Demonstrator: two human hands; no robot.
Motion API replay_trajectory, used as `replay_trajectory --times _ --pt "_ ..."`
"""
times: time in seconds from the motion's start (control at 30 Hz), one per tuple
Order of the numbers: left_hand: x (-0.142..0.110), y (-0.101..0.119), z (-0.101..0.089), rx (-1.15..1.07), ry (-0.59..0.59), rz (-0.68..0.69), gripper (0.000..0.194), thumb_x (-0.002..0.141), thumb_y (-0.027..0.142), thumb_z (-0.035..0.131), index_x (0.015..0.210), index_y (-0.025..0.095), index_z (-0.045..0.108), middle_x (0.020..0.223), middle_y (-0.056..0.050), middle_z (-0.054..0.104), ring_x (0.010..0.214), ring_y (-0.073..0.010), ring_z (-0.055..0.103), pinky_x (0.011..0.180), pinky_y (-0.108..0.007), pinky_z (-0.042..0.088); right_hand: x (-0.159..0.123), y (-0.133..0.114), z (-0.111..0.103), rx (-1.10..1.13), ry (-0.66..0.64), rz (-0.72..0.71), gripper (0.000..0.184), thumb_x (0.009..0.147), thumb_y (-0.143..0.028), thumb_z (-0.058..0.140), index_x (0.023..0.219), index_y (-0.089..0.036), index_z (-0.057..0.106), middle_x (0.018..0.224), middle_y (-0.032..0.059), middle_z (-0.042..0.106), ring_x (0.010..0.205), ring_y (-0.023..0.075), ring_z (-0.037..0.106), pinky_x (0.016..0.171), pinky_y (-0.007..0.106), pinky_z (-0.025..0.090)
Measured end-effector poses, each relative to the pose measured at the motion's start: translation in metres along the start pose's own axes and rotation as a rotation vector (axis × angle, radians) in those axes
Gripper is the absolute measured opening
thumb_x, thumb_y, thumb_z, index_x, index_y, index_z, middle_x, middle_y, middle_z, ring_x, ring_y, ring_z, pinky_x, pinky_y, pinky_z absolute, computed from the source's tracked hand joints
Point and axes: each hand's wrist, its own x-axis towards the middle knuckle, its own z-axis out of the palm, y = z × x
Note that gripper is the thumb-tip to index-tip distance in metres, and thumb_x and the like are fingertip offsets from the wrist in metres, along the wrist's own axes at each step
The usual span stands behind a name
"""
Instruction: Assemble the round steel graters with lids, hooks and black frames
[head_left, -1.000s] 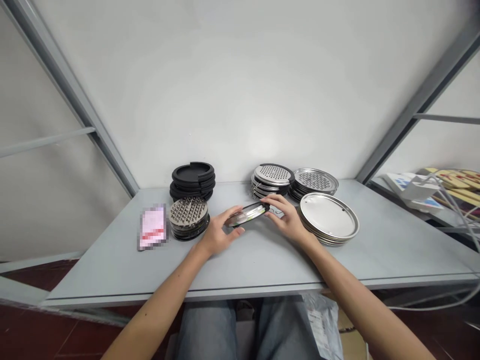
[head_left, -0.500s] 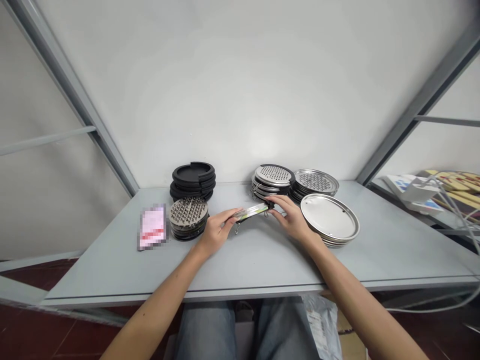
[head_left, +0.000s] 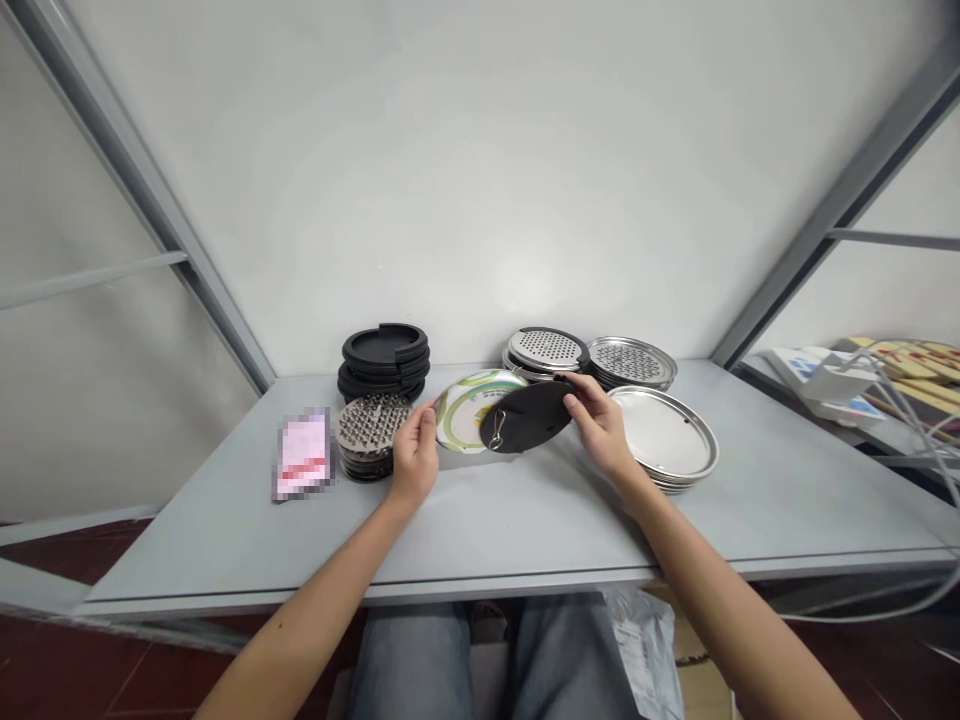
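My left hand [head_left: 415,450] is closed on the left edge of a round printed plate [head_left: 463,412], white with green and yellow bands. In my right hand [head_left: 602,425], thumb and fingers pinch the right rim of a round black disc [head_left: 529,418] with a wire clasp on its face. The disc is tilted and overlaps the right part of the printed plate; I cannot tell whether the two touch. Both are held above the table. Just left of my left hand stands a stack of spiked metal grater discs [head_left: 371,425]. A stack of silver round plates [head_left: 660,430] lies beside my right hand.
On the grey table [head_left: 480,540], black rings [head_left: 386,345] are stacked at the back left. Perforated discs [head_left: 549,348] and grater plates [head_left: 634,360] are piled at the back right. A pixelated flat item [head_left: 302,452] lies at left. White cables [head_left: 911,400] hang at far right.
The held pieces were together, seen nearly edge-on. Now they are fanned apart, the printed plate tilted up in my left hand, the black disc turned to show its clasp in my right.
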Motion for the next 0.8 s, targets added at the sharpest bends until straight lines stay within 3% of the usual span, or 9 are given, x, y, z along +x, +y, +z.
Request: replay_trajectory --times 0.17,0.37,0.47,0.57,0.7,0.8 --pt "0.001 -0.010 0.002 -0.019 0.000 -0.050 0.047 0.095 0.053 0.041 0.113 0.015 0.063 0.112 -0.010 0.068 0.108 -0.0231 0.063 0.092 -0.034 0.051 0.002 -0.006 -0.001 -0.028 0.101 -0.001 0.033 0.093 -0.038 0.048 0.122 -0.025 0.058 0.116 0.0077 0.062 0.109 0.0255 0.057 0.094 0.041 0.046" --pt "-0.004 0.000 0.007 -0.016 -0.140 -0.047 0.048 0.089 0.055 0.051 0.108 0.014 0.065 0.105 -0.011 0.071 0.094 -0.0223 0.067 0.082 -0.032 0.055 0.001 -0.015 0.006 -0.056 0.067 -0.033 0.032 0.094 -0.037 0.046 0.120 -0.024 0.059 0.115 0.0094 0.061 0.109 0.0260 0.057 0.097 0.044 0.045" --pt "-0.005 0.003 0.011 -0.076 -0.201 -0.034 0.048 0.083 0.053 0.061 0.111 0.014 0.064 0.105 -0.010 0.070 0.096 -0.0227 0.067 0.084 -0.032 0.054 0.000 -0.017 0.007 -0.061 0.070 -0.029 0.032 0.093 -0.038 0.046 0.119 -0.024 0.059 0.116 0.0092 0.062 0.110 0.0261 0.057 0.098 0.044 0.045" --pt "-0.005 0.003 0.010 -0.057 -0.169 0.008 0.044 0.084 0.049 0.062 0.111 0.014 0.064 0.106 -0.010 0.070 0.096 -0.0223 0.067 0.087 -0.033 0.054 0.001 -0.015 0.005 0.007 0.081 -0.001 0.031 0.091 -0.038 0.051 0.117 -0.025 0.061 0.115 0.0081 0.063 0.109 0.0257 0.058 0.098 0.043 0.046" --pt "-0.009 0.001 -0.002 0.163 0.035 0.247 0.032 0.091 0.036 0.057 0.116 0.016 0.060 0.108 -0.010 0.069 0.098 -0.0202 0.066 0.087 -0.030 0.054 0.006 -0.002 -0.004 0.148 0.262 0.078 0.034 0.090 -0.041 0.054 0.118 -0.023 0.061 0.117 0.0089 0.064 0.110 0.0256 0.059 0.098 0.045 0.046" --pt "-0.012 0.001 -0.009 0.341 -0.028 0.514 0.033 0.092 0.023 0.056 0.124 0.019 0.055 0.114 -0.009 0.067 0.104 -0.0201 0.065 0.090 -0.031 0.054 0.009 0.006 -0.013 0.168 0.496 0.091 0.039 0.089 -0.044 0.053 0.120 -0.021 0.060 0.119 0.0093 0.063 0.112 0.0252 0.058 0.101 0.047 0.044"
